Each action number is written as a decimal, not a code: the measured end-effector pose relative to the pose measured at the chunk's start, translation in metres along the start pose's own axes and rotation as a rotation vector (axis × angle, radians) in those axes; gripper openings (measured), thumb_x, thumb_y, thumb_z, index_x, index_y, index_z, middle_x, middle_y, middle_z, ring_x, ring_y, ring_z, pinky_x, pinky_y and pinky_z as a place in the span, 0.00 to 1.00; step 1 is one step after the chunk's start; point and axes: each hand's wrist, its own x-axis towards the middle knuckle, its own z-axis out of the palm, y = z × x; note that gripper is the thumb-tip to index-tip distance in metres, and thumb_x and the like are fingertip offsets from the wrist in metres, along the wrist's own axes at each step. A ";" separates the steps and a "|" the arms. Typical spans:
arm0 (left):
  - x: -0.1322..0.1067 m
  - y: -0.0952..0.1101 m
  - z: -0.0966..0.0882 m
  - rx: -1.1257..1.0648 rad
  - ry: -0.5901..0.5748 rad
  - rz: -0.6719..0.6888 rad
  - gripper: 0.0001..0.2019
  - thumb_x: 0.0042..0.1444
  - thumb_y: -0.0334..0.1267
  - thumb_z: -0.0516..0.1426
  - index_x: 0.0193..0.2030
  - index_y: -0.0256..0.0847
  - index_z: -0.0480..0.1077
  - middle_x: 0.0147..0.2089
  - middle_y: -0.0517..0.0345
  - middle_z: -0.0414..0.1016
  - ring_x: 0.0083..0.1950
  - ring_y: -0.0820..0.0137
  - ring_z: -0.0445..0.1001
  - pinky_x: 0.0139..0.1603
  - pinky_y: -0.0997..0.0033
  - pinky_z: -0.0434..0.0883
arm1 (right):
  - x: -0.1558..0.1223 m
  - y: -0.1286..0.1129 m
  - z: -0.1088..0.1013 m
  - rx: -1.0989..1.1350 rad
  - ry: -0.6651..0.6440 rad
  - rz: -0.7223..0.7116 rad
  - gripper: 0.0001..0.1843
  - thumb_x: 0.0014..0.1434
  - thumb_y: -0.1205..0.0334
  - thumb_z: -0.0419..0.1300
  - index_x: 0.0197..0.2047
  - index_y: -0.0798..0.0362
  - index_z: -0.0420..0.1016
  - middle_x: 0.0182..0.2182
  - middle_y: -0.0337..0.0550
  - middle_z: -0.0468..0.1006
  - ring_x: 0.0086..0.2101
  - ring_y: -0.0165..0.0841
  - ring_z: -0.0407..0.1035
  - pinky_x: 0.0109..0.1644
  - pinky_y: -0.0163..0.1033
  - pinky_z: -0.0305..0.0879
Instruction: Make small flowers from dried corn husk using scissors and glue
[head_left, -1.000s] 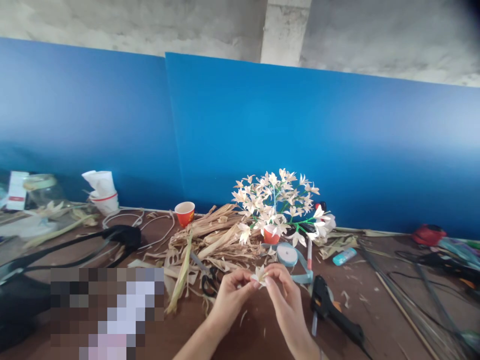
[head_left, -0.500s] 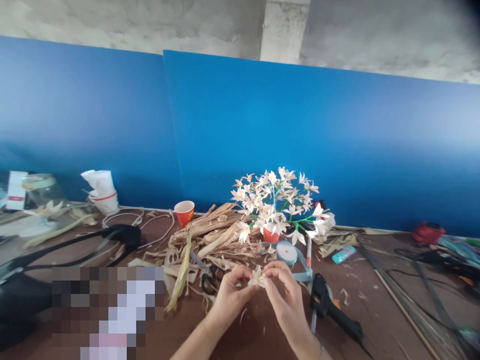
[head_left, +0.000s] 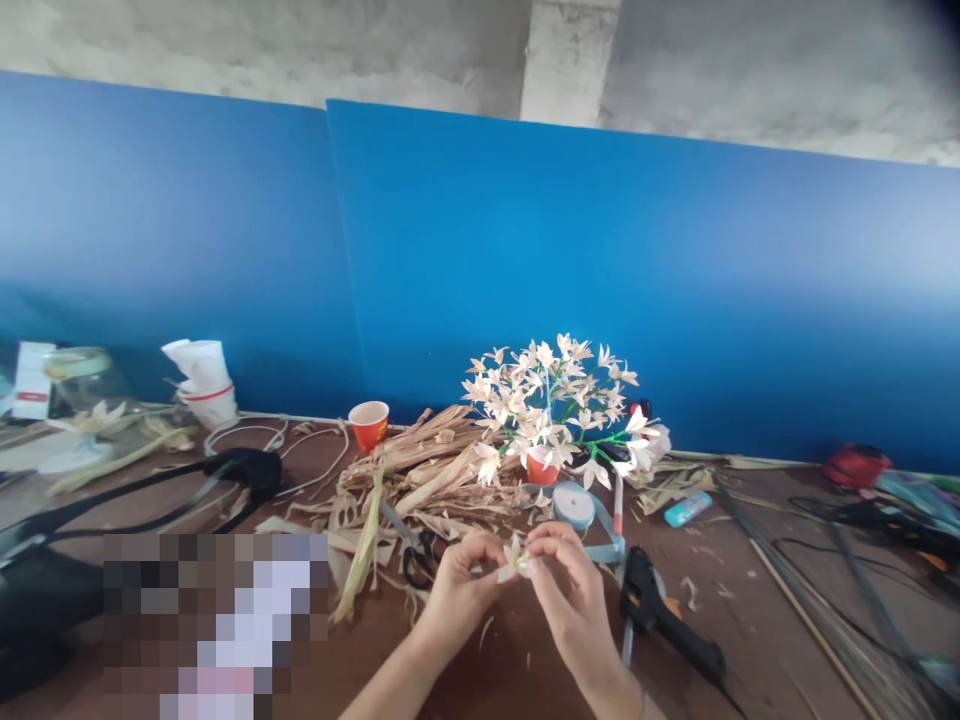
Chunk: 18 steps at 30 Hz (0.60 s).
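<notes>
The left hand (head_left: 463,590) and right hand (head_left: 574,600) are close together, pinching a small husk flower (head_left: 514,558) between them. Its thin petals could crease or tear under too firm a pinch. The glue gun (head_left: 660,610) lies just right of the right hand, the scissors (head_left: 417,560) just beyond the left, where a careless shift could knock them.

Nothing is reading clearly: the yellow print on the red paper cup (head_left: 368,426) and the red label on the white carton (head_left: 32,380) are showing too small to make out.
</notes>
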 end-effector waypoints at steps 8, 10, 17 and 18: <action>0.002 -0.004 -0.002 0.039 0.081 0.052 0.10 0.45 0.38 0.62 0.23 0.37 0.66 0.28 0.58 0.69 0.32 0.71 0.66 0.36 0.72 0.63 | 0.001 -0.002 0.001 0.008 -0.012 0.027 0.06 0.57 0.64 0.52 0.28 0.52 0.64 0.35 0.43 0.67 0.38 0.35 0.64 0.43 0.38 0.60; 0.002 -0.003 -0.002 0.056 0.091 0.065 0.09 0.45 0.37 0.62 0.23 0.37 0.66 0.28 0.58 0.69 0.32 0.71 0.66 0.36 0.72 0.63 | 0.001 -0.001 0.001 0.001 -0.030 0.036 0.07 0.56 0.65 0.53 0.26 0.52 0.64 0.35 0.43 0.67 0.39 0.35 0.64 0.44 0.38 0.59; 0.001 0.003 -0.001 0.060 0.086 0.067 0.08 0.44 0.36 0.62 0.23 0.37 0.67 0.28 0.58 0.69 0.32 0.71 0.66 0.36 0.73 0.63 | 0.000 -0.007 0.004 0.047 -0.063 0.070 0.09 0.53 0.67 0.55 0.23 0.53 0.65 0.34 0.42 0.68 0.36 0.33 0.65 0.42 0.35 0.60; 0.001 0.003 -0.001 0.059 0.088 0.066 0.09 0.44 0.37 0.62 0.23 0.37 0.67 0.28 0.58 0.69 0.32 0.71 0.66 0.36 0.73 0.63 | 0.000 -0.009 0.004 0.050 -0.071 0.079 0.09 0.53 0.66 0.55 0.22 0.53 0.65 0.35 0.42 0.68 0.36 0.32 0.65 0.41 0.35 0.60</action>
